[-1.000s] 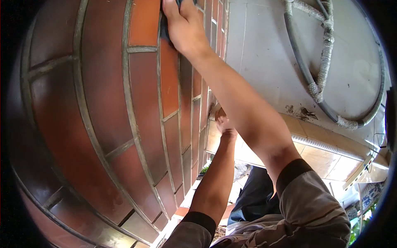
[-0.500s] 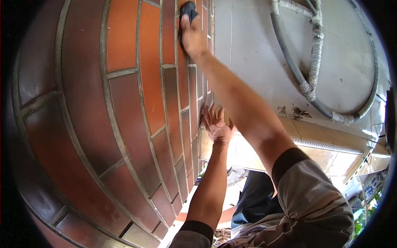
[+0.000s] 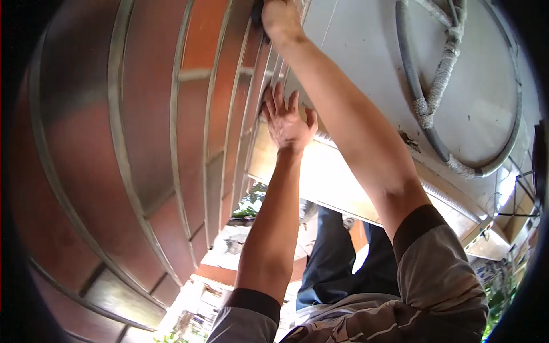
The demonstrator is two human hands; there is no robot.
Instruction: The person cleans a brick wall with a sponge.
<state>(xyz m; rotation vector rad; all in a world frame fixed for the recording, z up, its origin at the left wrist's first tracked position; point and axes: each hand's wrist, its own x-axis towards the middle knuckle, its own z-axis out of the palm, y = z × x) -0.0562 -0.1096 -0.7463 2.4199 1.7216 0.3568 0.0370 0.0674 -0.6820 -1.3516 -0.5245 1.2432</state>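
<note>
My right hand [image 3: 281, 22] is at the top of the view, its fingers closed round a black object [image 3: 258, 16] held against the brick-tiled wall [image 3: 148, 114]. What the black object is cannot be made out, as the frame's top edge cuts it off. Lower down, my left hand [image 3: 289, 123] has its fingers spread, with the fingertips resting at the edge of the tiled wall beside the grey panel. Nothing is held in it. Reddish-brown and orange tiles with pale joints make up the wall.
A grey hose loop [image 3: 413, 86] with wrapped white binding lies against the grey panel [image 3: 366, 63] at the right. Below runs a pale ledge [image 3: 337, 177] with a ribbed strip. Green leaves [image 3: 251, 200] show under the ledge.
The view has shifted and tilted, so the wall and hose sit differently. Both hands appear higher in the frame, and the black object is now partly cut off by the top edge.
</note>
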